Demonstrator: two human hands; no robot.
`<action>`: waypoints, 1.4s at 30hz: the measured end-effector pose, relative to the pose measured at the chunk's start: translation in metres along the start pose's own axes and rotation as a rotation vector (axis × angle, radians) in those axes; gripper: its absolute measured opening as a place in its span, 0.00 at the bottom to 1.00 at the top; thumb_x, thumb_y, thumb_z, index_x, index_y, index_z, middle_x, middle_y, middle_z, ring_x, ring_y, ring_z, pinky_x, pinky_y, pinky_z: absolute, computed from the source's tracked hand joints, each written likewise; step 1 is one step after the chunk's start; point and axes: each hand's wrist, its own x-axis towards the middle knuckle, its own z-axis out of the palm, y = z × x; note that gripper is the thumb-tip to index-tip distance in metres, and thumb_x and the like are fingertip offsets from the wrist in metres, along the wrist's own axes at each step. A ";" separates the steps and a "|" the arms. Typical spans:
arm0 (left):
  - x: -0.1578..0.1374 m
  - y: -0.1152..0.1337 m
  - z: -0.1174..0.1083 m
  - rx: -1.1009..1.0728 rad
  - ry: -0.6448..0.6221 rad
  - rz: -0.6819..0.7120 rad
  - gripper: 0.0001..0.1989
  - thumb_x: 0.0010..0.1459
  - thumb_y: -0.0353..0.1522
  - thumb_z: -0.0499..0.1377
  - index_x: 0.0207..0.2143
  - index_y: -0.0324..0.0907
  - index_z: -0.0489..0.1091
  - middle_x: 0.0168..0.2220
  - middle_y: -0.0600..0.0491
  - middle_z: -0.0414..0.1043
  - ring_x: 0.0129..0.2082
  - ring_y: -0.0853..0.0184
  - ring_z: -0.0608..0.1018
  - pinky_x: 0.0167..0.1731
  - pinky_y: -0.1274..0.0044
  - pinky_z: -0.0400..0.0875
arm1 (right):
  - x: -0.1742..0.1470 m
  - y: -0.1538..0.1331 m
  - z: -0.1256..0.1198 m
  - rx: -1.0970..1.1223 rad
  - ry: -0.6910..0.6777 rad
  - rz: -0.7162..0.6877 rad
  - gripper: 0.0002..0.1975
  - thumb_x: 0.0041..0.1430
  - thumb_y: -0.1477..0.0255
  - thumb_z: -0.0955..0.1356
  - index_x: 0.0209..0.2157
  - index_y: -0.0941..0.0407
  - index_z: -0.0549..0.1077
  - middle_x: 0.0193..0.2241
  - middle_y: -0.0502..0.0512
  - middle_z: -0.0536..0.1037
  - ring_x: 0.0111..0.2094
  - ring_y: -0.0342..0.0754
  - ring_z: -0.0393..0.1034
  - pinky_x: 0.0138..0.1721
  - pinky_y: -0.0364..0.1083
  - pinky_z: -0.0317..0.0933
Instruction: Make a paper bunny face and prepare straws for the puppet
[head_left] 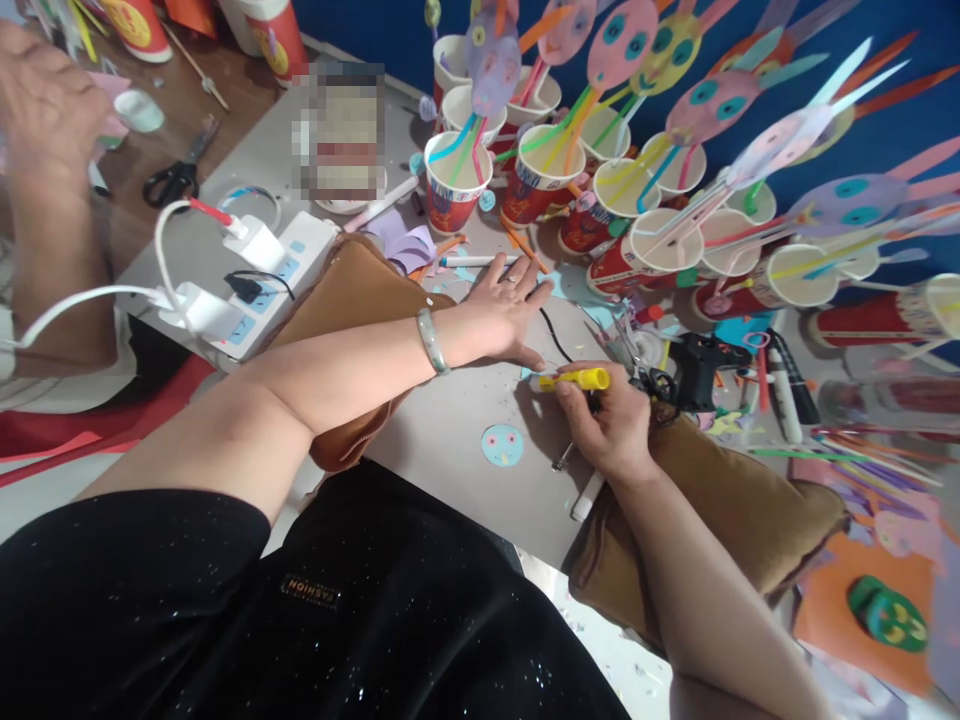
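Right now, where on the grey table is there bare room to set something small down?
Between the left brown cushion and the blue paper face; a narrower strip separates that face from the near edge of the table. Crowded: beyond the left hand, paper cups; past the right hand, markers.

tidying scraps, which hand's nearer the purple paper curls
Left: the left hand is spread to the right of the purple paper curls; the right hand is farther right.
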 end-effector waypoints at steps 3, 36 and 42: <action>0.000 0.002 -0.003 0.012 -0.028 -0.011 0.61 0.52 0.63 0.60 0.77 0.38 0.47 0.79 0.38 0.40 0.77 0.36 0.41 0.73 0.47 0.29 | -0.001 0.004 0.000 -0.065 0.080 0.054 0.12 0.69 0.58 0.67 0.42 0.52 0.76 0.35 0.57 0.83 0.37 0.55 0.75 0.40 0.54 0.71; -0.002 0.005 -0.005 0.043 -0.024 -0.023 0.60 0.54 0.62 0.59 0.76 0.36 0.47 0.78 0.36 0.41 0.77 0.37 0.42 0.73 0.48 0.33 | -0.001 0.004 0.005 -0.039 0.028 0.003 0.09 0.68 0.61 0.69 0.41 0.51 0.76 0.33 0.56 0.81 0.36 0.56 0.72 0.43 0.56 0.67; 0.000 0.004 -0.003 0.043 -0.021 -0.027 0.60 0.52 0.62 0.60 0.77 0.39 0.47 0.79 0.39 0.41 0.77 0.36 0.42 0.73 0.48 0.32 | -0.002 0.002 0.002 -0.020 -0.009 -0.025 0.11 0.69 0.60 0.68 0.38 0.51 0.77 0.32 0.56 0.82 0.37 0.56 0.72 0.41 0.55 0.68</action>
